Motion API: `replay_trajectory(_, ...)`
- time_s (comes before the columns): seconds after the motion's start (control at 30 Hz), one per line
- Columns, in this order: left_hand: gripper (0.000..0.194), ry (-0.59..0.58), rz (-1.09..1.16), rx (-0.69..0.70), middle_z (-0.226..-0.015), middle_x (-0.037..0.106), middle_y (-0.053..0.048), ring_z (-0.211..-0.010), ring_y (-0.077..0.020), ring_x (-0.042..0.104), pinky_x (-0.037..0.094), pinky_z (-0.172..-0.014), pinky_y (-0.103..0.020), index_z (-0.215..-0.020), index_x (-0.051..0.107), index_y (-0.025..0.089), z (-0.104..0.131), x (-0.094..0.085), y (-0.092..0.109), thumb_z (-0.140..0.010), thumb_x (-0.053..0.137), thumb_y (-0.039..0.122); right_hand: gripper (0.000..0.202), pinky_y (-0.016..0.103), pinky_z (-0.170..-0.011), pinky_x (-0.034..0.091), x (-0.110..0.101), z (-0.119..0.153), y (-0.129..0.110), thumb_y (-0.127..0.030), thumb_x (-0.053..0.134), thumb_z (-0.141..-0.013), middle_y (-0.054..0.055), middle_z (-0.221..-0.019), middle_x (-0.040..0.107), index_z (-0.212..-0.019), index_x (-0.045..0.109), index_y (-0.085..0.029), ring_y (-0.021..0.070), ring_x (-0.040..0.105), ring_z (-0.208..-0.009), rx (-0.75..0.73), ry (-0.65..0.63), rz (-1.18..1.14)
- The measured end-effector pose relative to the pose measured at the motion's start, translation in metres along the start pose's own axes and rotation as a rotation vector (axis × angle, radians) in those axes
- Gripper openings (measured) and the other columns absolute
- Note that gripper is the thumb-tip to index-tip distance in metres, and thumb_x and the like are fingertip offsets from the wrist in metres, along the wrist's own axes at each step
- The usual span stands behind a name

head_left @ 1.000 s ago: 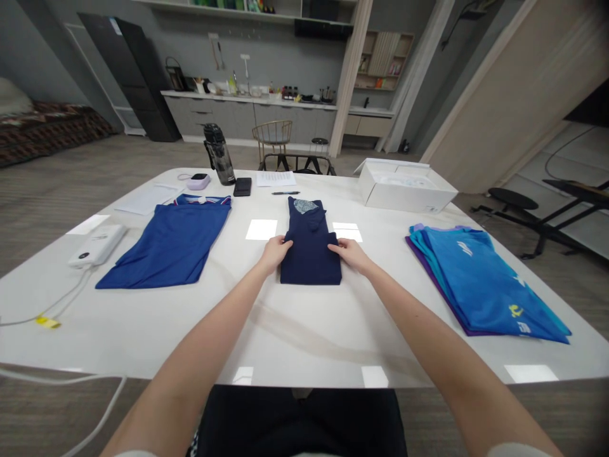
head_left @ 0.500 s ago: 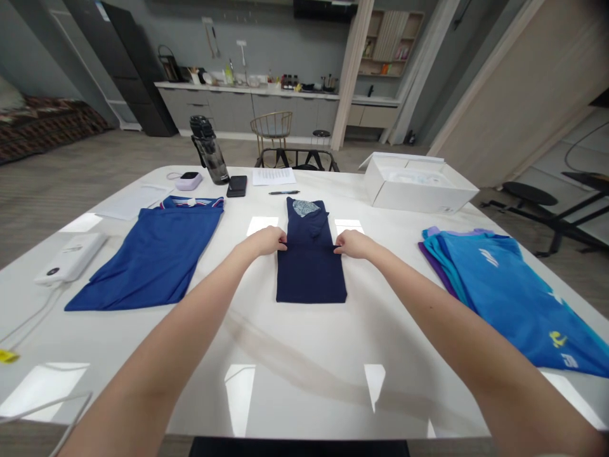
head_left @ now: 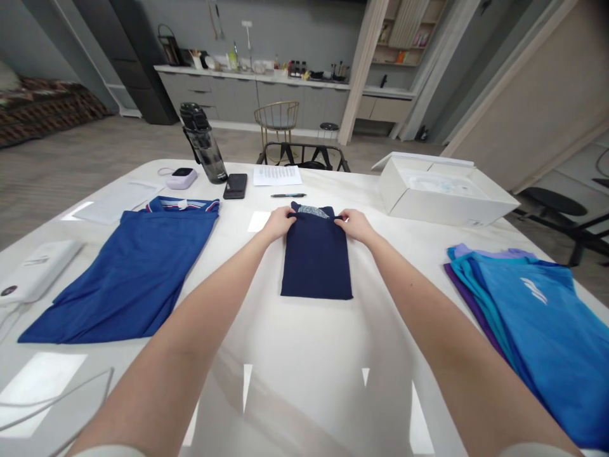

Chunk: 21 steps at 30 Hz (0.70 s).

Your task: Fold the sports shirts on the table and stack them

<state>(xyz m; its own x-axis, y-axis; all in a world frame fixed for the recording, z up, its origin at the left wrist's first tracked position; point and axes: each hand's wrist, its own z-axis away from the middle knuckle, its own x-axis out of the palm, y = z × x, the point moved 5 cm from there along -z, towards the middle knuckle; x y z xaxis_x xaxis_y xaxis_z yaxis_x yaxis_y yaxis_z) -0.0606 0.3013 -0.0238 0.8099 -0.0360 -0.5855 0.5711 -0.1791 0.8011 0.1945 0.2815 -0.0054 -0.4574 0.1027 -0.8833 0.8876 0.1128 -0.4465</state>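
A dark navy shirt, folded into a narrow block, lies in the middle of the white table. Its grey patterned neck lining peeks out at the far end. My left hand pinches the far left corner of the upper fold. At the far right corner, my right hand pinches the same layer between thumb and fingers. The near edge of the shirt rests flat on the table.
To the left lie a blue shirt, a white power bank and a phone. A tall bottle, a pen and a printed sheet are behind. At right are a white box and stacked shirts.
Both hands have carried the pinched fold of the navy shirt away from me, up to the collar end. The layer now covers most of the shirt, and the view has tilted slightly.
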Motion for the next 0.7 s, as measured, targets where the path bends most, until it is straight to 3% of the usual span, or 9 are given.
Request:
replay_trajectory(0.07, 0.022, 0.085, 0.124, 0.000, -0.089, 0.069, -0.005, -0.082, -0.0174, 0.061, 0.047, -0.079, -0.028, -0.102, 0.071, 0.015, -0.011, 0.004, -0.010, -0.083, 0.064, 0.020, 0.017, 0.032, -0.078, 0.046, 0.008, -0.008, 0.007, -0.032, 0.062, -0.086, 0.007, -0.088, 0.070, -0.090, 0.071, -0.017, 0.0207, 0.061, -0.081, 0.005, 0.001, -0.032)
replay_trajectory(0.23, 0.025, 0.240, 0.246, 0.068, -0.087, 0.068, -0.001, -0.079, -0.0152, 0.061, 0.048, -0.079, -0.028, -0.107, 0.071, 0.018, -0.039, 0.000, -0.009, -0.083, 0.065, 0.021, 0.024, 0.033, -0.079, 0.047, -0.002, -0.035, 0.012, -0.038, 0.061, -0.087, 0.006, -0.088, 0.069, -0.095, 0.070, -0.016, 0.0197, 0.060, -0.078, -0.076, 0.193, -0.139)
replay_trajectory(0.47, 0.019, 0.199, -0.038, -0.060, -0.097, 0.072, -0.006, -0.092, -0.0212, 0.064, 0.048, -0.089, -0.034, -0.101, 0.072, 0.020, -0.053, 0.020, -0.023, -0.083, 0.070, 0.020, 0.022, 0.038, -0.087, 0.048, 0.038, -0.049, 0.012, -0.035, 0.063, -0.090, 0.010, -0.107, 0.066, -0.102, 0.071, -0.020, 0.0253, 0.060, -0.099, 0.099, 0.147, -0.031)
replay_trajectory(0.6, 0.021, 0.272, -0.110, -0.049, -0.106, 0.072, -0.004, -0.101, -0.0211, 0.065, 0.047, -0.093, -0.033, -0.110, 0.070, 0.024, -0.051, 0.010, -0.020, -0.090, 0.063, 0.026, 0.023, 0.042, -0.091, 0.048, 0.033, -0.049, 0.008, -0.037, 0.057, -0.095, 0.010, -0.112, 0.063, -0.107, 0.069, -0.021, 0.0275, 0.058, -0.108, 0.076, 0.244, -0.012)
replay_trajectory(0.7, 0.028, 0.284, -0.219, -0.091, -0.115, 0.070, -0.007, -0.110, -0.0231, 0.063, 0.047, -0.097, -0.035, -0.119, 0.065, 0.023, -0.046, 0.005, -0.015, -0.093, 0.059, 0.025, 0.025, 0.047, -0.093, 0.048, 0.030, -0.048, 0.007, -0.035, 0.055, -0.096, 0.012, -0.117, 0.063, -0.115, 0.066, -0.022, 0.0297, 0.058, -0.112, 0.116, 0.206, 0.009)
